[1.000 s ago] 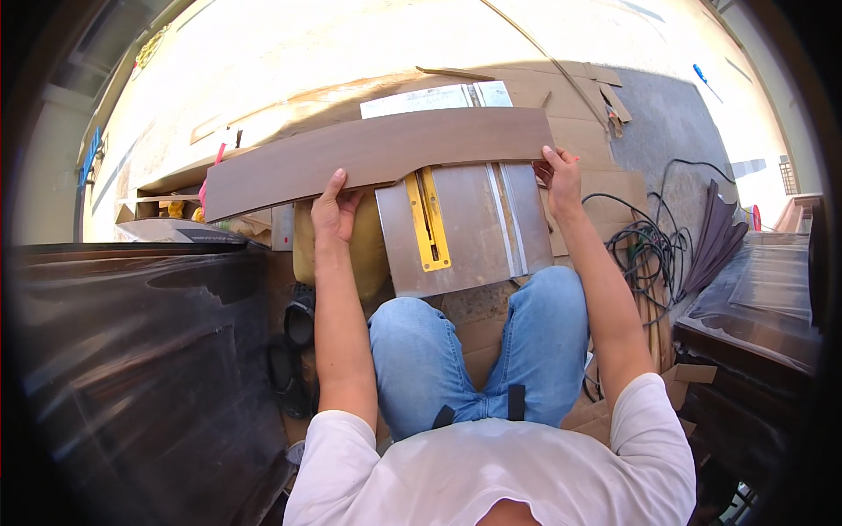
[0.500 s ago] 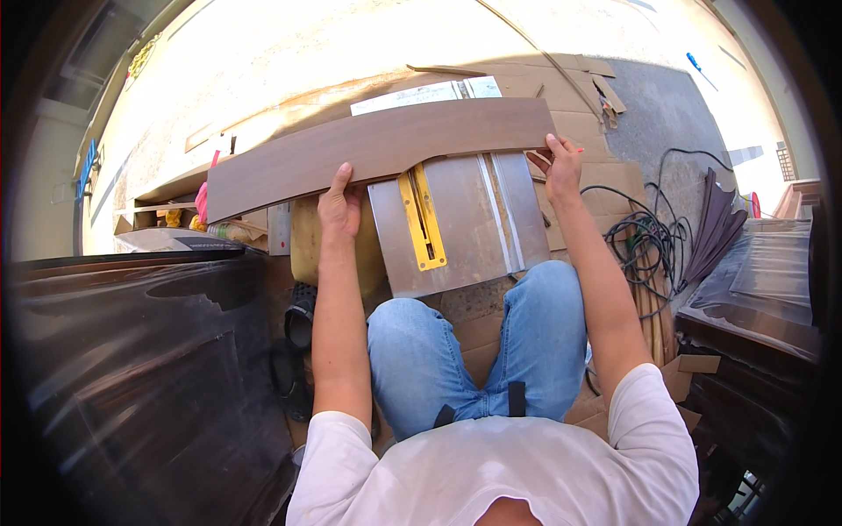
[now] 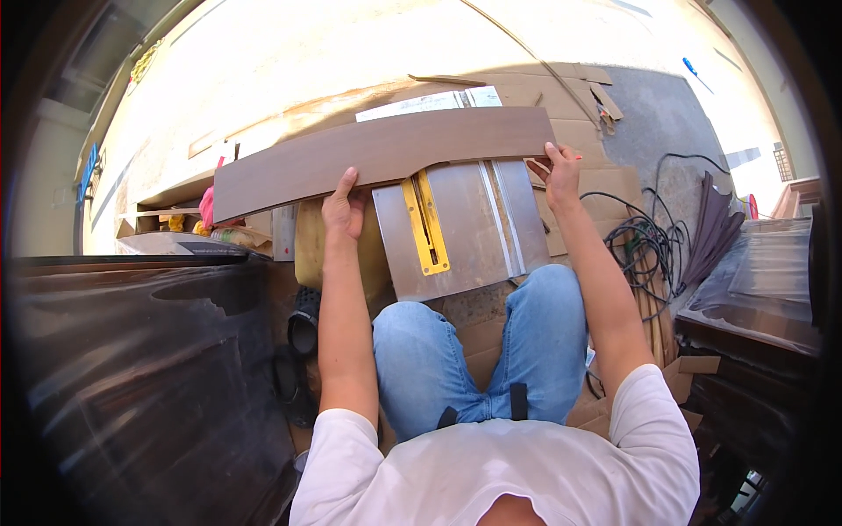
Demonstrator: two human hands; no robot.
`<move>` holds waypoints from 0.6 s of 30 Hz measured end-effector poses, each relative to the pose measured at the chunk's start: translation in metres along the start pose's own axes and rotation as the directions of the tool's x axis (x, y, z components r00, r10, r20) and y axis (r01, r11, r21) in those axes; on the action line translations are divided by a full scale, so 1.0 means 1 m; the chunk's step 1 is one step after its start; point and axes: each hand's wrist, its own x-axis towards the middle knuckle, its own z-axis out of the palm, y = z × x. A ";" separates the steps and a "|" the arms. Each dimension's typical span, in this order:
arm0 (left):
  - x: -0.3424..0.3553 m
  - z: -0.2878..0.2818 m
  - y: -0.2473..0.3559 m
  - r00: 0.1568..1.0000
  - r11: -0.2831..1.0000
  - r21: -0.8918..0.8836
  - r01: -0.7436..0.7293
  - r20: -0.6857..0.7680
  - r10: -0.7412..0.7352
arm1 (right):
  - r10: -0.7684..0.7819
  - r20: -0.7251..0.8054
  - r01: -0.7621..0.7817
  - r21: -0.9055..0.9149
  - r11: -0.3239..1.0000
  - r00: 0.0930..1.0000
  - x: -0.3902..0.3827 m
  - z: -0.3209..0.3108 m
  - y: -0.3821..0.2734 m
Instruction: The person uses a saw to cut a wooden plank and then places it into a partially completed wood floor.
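A long brown board (image 3: 386, 153) with a shallow step in its near edge lies crosswise over a metal saw table (image 3: 465, 228), which has a yellow slotted insert (image 3: 425, 223). My left hand (image 3: 344, 210) grips the board's near edge left of the insert, thumb on top. At the board's right end, my right hand (image 3: 559, 180) holds it between thumb and fingers; a small orange thing beside those fingers is too small to name. Both hands' fingers are partly hidden under or behind the board.
A yellowish case (image 3: 316, 254) and black footwear (image 3: 303, 329) sit at left, beside a dark plastic-wrapped panel (image 3: 158, 377). Coiled black cable (image 3: 636, 254), purple strips (image 3: 697, 237) and a wrapped dark piece (image 3: 754, 298) are at right. Cardboard (image 3: 614, 180) covers part of the floor.
The board and both hands have shifted slightly to the right relative to the saw table. My grip on the board looks the same; the whole view has wobbled slightly.
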 end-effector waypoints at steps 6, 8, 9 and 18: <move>-0.005 -0.029 0.019 0.999 1.000 0.023 0.017 0.051 -0.018 | 0.055 0.127 -0.045 -0.083 0.996 0.990 -0.006 0.003 0.013; -0.007 -0.038 0.026 0.998 1.000 0.018 -0.021 0.059 0.020 | 0.049 0.137 -0.032 -0.125 0.992 0.989 -0.007 0.005 0.016; -0.009 -0.041 0.027 0.997 0.999 0.018 -0.040 0.067 0.039 | 0.039 0.157 -0.018 -0.133 0.991 0.987 -0.008 0.006 0.018; -0.020 -0.037 0.022 0.996 0.998 0.029 -0.055 0.069 0.053 | 0.015 0.094 -0.012 -0.034 0.999 0.995 -0.016 0.014 0.018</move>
